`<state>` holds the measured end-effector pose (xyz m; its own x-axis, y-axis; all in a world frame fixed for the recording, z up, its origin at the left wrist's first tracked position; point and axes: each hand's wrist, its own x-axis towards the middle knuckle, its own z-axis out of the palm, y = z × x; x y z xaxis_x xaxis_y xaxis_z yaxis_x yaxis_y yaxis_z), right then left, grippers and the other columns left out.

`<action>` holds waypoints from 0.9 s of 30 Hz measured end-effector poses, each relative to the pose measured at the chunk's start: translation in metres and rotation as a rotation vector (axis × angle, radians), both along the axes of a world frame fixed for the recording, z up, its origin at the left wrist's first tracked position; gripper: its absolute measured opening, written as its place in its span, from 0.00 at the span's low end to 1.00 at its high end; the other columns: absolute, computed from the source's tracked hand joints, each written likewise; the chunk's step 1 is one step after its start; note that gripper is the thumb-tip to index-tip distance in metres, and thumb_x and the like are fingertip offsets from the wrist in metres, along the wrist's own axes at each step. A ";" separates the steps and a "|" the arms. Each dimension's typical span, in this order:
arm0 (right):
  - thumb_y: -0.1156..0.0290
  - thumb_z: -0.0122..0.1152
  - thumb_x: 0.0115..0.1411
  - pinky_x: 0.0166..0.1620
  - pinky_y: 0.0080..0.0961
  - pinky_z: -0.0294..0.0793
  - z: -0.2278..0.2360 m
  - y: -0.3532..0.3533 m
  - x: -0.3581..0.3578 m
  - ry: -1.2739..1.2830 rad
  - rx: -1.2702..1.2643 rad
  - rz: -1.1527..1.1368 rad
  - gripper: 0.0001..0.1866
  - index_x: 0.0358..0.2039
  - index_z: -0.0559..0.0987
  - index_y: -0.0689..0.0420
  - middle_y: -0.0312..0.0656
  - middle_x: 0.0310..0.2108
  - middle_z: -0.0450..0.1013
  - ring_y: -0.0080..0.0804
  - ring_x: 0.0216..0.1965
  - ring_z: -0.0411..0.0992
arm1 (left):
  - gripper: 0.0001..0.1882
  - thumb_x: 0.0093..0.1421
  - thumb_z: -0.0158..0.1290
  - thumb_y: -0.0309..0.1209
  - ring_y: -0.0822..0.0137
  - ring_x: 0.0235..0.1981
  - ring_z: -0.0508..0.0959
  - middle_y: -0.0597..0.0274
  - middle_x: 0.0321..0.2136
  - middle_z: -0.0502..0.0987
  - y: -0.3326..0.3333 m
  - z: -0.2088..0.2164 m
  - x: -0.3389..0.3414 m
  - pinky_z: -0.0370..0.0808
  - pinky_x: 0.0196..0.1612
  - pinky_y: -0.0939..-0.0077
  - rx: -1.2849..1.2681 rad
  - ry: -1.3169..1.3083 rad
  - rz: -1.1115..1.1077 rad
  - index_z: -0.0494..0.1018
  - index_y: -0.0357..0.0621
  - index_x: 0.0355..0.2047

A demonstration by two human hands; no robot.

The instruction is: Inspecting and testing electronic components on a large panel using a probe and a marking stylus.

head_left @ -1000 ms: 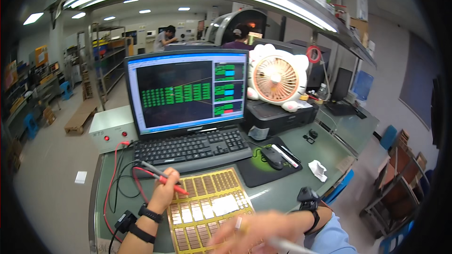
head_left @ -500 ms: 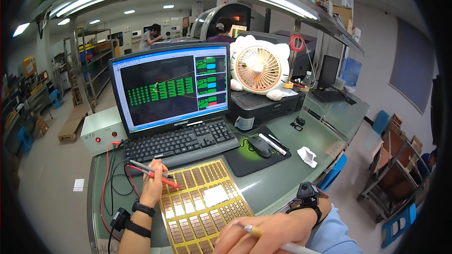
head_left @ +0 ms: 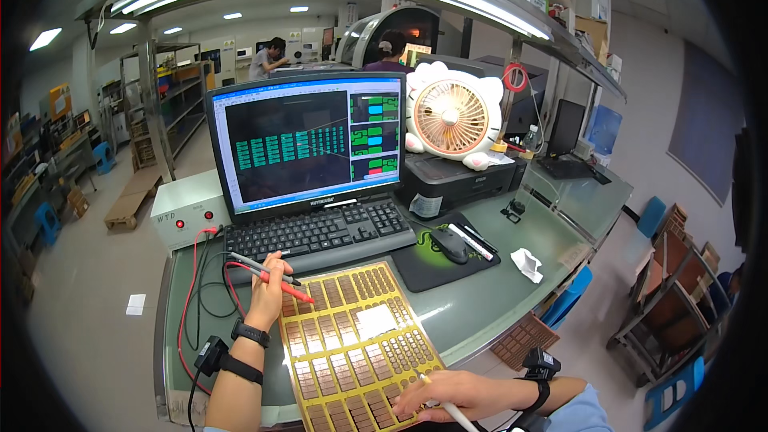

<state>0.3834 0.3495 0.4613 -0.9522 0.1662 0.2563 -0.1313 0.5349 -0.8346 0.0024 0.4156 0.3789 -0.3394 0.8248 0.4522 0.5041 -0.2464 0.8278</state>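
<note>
A yellow panel with rows of copper-brown pads (head_left: pixel 366 358) lies on the green bench before me, glare whitening some of it. My left hand (head_left: pixel 268 292) is closed around a red test probe (head_left: pixel 298 294) and a grey-and-black pen-shaped tool (head_left: pixel 260 266), both slanting over the panel's upper left corner. At the panel's lower right, my right hand (head_left: pixel 456 394) holds a white pen-shaped tool (head_left: pixel 458 414) in closed fingers. Its fingertips are over the lower pads; whether they touch cannot be made out. Red and black leads run from a white box (head_left: pixel 188 210) toward the left hand.
Behind the panel are a keyboard (head_left: pixel 320 230) and a monitor (head_left: pixel 312 144). A mouse (head_left: pixel 450 246) and pens share a black mat (head_left: pixel 420 272). A cat-shaped fan (head_left: pixel 452 116) stands on a black printer (head_left: pixel 472 186). Crumpled white paper (head_left: pixel 526 265) lies at right. Two people work farther back.
My right hand has moved away from the camera, down toward the panel's lower right. The monitor's green layout has turned teal and flipped. The left hand keeps its hold; the whole view has shifted slightly.
</note>
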 end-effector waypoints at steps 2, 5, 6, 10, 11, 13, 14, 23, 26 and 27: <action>0.69 0.57 0.65 0.54 0.34 0.70 -0.008 -0.008 0.004 -0.084 0.157 -0.043 0.11 0.46 0.73 0.55 0.39 0.52 0.74 0.37 0.54 0.71 | 0.21 0.68 0.33 0.37 0.51 0.60 0.65 0.52 0.41 0.75 -0.001 0.001 -0.003 0.58 0.61 0.60 0.039 -0.006 -0.027 0.70 0.38 0.28; 0.64 0.60 0.63 0.57 0.36 0.67 -0.020 -0.015 0.004 -0.039 0.228 -0.075 0.14 0.48 0.73 0.52 0.38 0.55 0.71 0.37 0.58 0.68 | 0.24 0.69 0.34 0.43 0.56 0.59 0.66 0.51 0.43 0.74 -0.003 0.008 0.006 0.59 0.60 0.65 0.089 -0.198 -0.041 0.70 0.37 0.29; 0.61 0.60 0.62 0.59 0.38 0.65 -0.024 -0.018 0.005 -0.018 0.297 -0.101 0.15 0.48 0.73 0.50 0.37 0.58 0.70 0.37 0.60 0.67 | 0.24 0.69 0.33 0.44 0.58 0.57 0.67 0.52 0.44 0.74 -0.005 0.011 0.010 0.60 0.60 0.66 0.068 -0.251 -0.057 0.70 0.37 0.29; 0.53 0.61 0.60 0.63 0.41 0.60 -0.028 -0.024 0.009 -0.143 0.556 -0.150 0.22 0.51 0.72 0.48 0.37 0.62 0.64 0.36 0.64 0.61 | 0.26 0.69 0.33 0.48 0.60 0.52 0.71 0.50 0.44 0.76 -0.006 0.015 0.012 0.57 0.62 0.65 0.046 -0.318 -0.137 0.71 0.41 0.29; 0.58 0.61 0.60 0.63 0.40 0.61 -0.031 -0.023 0.010 -0.186 0.650 -0.172 0.21 0.53 0.72 0.50 0.37 0.62 0.65 0.34 0.65 0.59 | 0.26 0.69 0.32 0.48 0.61 0.51 0.72 0.50 0.43 0.77 -0.010 0.019 0.014 0.58 0.61 0.65 0.006 -0.360 -0.140 0.71 0.41 0.29; 0.60 0.57 0.61 0.65 0.42 0.59 -0.038 -0.018 0.009 -0.248 0.808 -0.211 0.23 0.56 0.71 0.50 0.36 0.63 0.63 0.33 0.66 0.58 | 0.27 0.69 0.30 0.48 0.62 0.45 0.74 0.53 0.38 0.78 -0.013 0.023 0.015 0.64 0.57 0.65 -0.043 -0.401 -0.146 0.71 0.41 0.29; 0.60 0.57 0.61 0.65 0.42 0.59 -0.049 -0.015 0.011 -0.252 0.802 -0.214 0.23 0.56 0.71 0.50 0.36 0.63 0.63 0.33 0.66 0.58 | 0.27 0.69 0.30 0.48 0.62 0.45 0.74 0.53 0.38 0.78 -0.013 0.024 0.015 0.64 0.57 0.65 -0.050 -0.403 -0.149 0.71 0.41 0.29; 0.66 0.52 0.62 0.65 0.39 0.59 -0.069 -0.032 0.029 -0.166 0.899 -0.250 0.21 0.56 0.71 0.47 0.35 0.63 0.64 0.31 0.64 0.62 | 0.31 0.67 0.29 0.54 0.67 0.31 0.77 0.55 0.28 0.78 -0.022 0.042 0.028 0.74 0.43 0.71 -0.174 -0.374 -0.368 0.71 0.40 0.29; 0.65 0.53 0.62 0.67 0.36 0.55 -0.077 -0.036 0.033 -0.186 0.888 -0.267 0.20 0.56 0.72 0.43 0.29 0.62 0.65 0.27 0.64 0.63 | 0.32 0.67 0.29 0.54 0.68 0.30 0.78 0.57 0.26 0.77 -0.029 0.058 0.035 0.74 0.41 0.73 -0.222 -0.315 -0.424 0.71 0.39 0.29; 0.65 0.53 0.62 0.67 0.36 0.55 -0.080 -0.036 0.033 -0.188 0.893 -0.269 0.20 0.55 0.72 0.43 0.29 0.62 0.66 0.26 0.63 0.63 | 0.31 0.67 0.29 0.54 0.69 0.29 0.77 0.58 0.25 0.77 -0.032 0.064 0.036 0.74 0.40 0.74 -0.276 -0.292 -0.457 0.71 0.39 0.29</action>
